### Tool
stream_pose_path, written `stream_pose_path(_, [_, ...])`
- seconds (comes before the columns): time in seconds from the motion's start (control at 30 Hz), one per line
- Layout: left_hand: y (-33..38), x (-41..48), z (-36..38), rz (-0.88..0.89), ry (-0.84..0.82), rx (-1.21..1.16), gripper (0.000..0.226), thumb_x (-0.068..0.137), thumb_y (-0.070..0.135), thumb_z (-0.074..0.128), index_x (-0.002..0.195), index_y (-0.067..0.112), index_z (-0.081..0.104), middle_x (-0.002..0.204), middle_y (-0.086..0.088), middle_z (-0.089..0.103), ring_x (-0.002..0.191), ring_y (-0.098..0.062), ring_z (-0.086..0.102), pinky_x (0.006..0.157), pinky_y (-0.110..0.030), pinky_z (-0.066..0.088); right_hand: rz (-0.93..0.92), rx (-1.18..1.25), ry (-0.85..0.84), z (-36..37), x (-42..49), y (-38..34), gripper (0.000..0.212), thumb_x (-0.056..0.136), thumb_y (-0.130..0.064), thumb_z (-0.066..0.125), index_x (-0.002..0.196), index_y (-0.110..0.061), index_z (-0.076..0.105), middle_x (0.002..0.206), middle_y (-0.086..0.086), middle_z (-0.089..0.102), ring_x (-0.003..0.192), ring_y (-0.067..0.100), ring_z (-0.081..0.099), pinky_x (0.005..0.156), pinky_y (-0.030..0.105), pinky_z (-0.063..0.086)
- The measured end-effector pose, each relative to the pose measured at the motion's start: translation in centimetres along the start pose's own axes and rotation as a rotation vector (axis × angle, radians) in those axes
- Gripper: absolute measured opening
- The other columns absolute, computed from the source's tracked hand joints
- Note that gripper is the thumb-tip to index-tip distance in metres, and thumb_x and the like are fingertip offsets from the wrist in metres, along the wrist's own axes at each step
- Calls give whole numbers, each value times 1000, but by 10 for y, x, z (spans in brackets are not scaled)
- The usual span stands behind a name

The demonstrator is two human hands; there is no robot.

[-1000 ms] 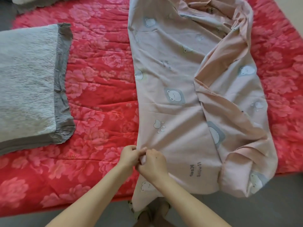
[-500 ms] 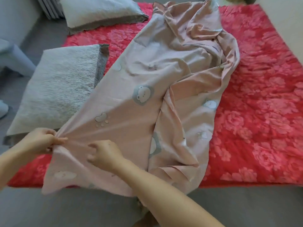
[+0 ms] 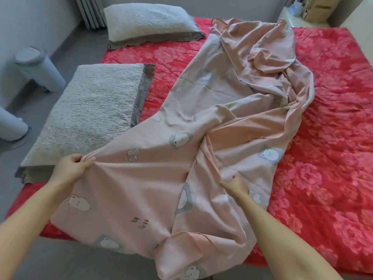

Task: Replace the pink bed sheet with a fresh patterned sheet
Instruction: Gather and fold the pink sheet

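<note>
Bed (image 3: 333, 118), red floral, under bear-print sheet (image 3: 151, 178); grey floor (image 3: 70, 259).

Sheet (image 3: 141, 188): pale pink, white bears on grey-blue patches, beige paw prints, grey lettering. Bed (image 3: 333, 138) right of right fingers (image 3: 226, 183): red with pink flowers. Pillow (image 3: 90, 114) beyond left fingers (image 3: 86, 161): off-white, grey-brown border. Floor (image 3: 60, 263): grey.
</note>
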State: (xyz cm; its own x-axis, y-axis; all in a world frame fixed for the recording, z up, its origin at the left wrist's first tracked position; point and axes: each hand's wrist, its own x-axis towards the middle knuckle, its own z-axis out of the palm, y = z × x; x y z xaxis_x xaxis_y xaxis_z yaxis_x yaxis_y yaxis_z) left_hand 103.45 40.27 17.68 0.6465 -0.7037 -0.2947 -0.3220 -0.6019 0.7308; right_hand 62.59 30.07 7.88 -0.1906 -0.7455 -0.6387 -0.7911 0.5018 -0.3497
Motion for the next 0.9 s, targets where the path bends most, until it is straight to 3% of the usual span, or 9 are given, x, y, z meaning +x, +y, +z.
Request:
stream_pose_path(0.1, [-1, 13, 26, 76, 53, 71, 35, 88, 19, 64, 61, 4, 48, 58, -7, 41, 58, -19, 35, 54, -31, 20, 51, 1, -39, 9, 35, 16, 72, 83, -39, 65, 137, -3, 36, 135, 15, 50, 122, 33, 49, 97, 39, 43])
stream_pose_path(0.2, [4, 19, 53, 172, 67, 170, 43, 87, 19, 65, 55, 10, 39, 53, -3, 32, 53, -20, 29, 49, -27, 13, 106, -11, -135, 31, 66, 30, 74, 80, -40, 69, 136, -3, 36, 131, 14, 53, 120, 32, 51, 92, 36, 42])
stream_pose_path(0.37, [-19, 29, 80, 170, -10, 290, 35, 79, 23, 75, 63, 1, 52, 55, -4, 46, 53, -21, 40, 47, -24, 22, 118, -137, -145, 75, 88, 51, 39, 63, -41, 61, 93, -19, 55, 90, 1, 66, 90, 28, 63, 84, 32, 48])
stream_pose_path(0.47, [-40, 25, 83, 39, -193, 381, 30, 62, 21, 86, 82, 14, 64, 75, -2, 66, 71, -21, 60, 66, -32, 47, 80, -106, -120, 87, 73, 56, 35, 65, -47, 43, 68, -14, 54, 68, 0, 57, 75, 30, 55, 79, 32, 46])
stream_pose_path(0.53, [-55, 21, 80, -6, -272, 541, 34, 54, 19, 86, 80, 16, 64, 77, -4, 67, 73, -24, 60, 62, -34, 45, 52, -79, -151, 88, 59, 69, 34, 72, -45, 48, 59, -14, 49, 57, -2, 46, 66, 27, 48, 63, 29, 41])
stream_pose_path(0.6, [-66, 14, 77, -33, -266, 671, 20, 61, 11, 81, 68, 12, 62, 72, -10, 66, 67, -27, 55, 53, -32, 35, 41, -93, -200, 89, 47, 87, 30, 74, -42, 56, 62, -15, 53, 58, -2, 52, 65, 26, 51, 56, 29, 35])
stream_pose_path(0.67, [-79, 14, 76, -16, -210, 736, 16, 71, 9, 73, 63, 9, 60, 71, -17, 65, 69, -33, 55, 53, -35, 30, 1, 11, -197, 88, 36, 100, 22, 78, -40, 59, 74, -19, 62, 71, -1, 63, 75, 24, 59, 64, 31, 40])
stream_pose_path(0.77, [-89, 20, 71, 108, -148, 650, 16, 81, 5, 64, 67, 1, 58, 69, -18, 61, 73, -37, 55, 57, -37, 28, -13, 335, -27, 76, 16, 96, 6, 87, -19, 52, 82, -19, 56, 81, -2, 59, 84, 22, 56, 73, 33, 43])
stream_pose_path(0.9, [-81, 28, 46, 264, -82, 556, 12, 87, 5, 56, 76, 8, 51, 67, -15, 55, 73, -38, 55, 59, -40, 34, 30, 219, 403, 41, -35, 96, 10, 94, -16, 40, 90, -8, 43, 75, 5, 53, 74, 31, 50, 65, 40, 38])
